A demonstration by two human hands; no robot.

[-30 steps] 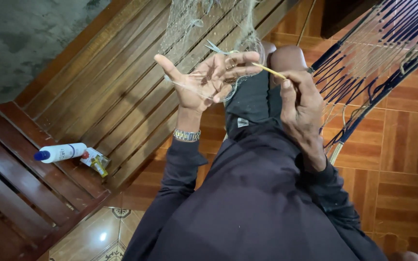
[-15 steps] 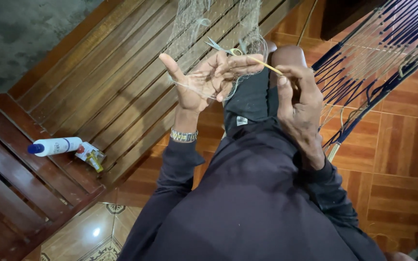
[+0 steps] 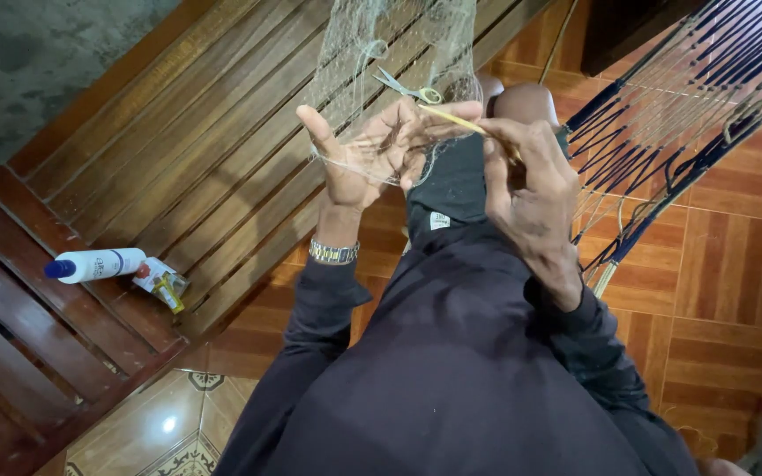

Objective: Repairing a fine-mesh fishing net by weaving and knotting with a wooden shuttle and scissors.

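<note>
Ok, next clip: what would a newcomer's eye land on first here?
First, the two hands raised at the top centre: the left hand spread open with fine net threads stretched across it, the right hand pinching a thin yellow netting needle. Just above them a pale fishing net hangs with small scissors caught in it. To the left, a white bottle with a blue cap lies on the wooden bench.
</note>
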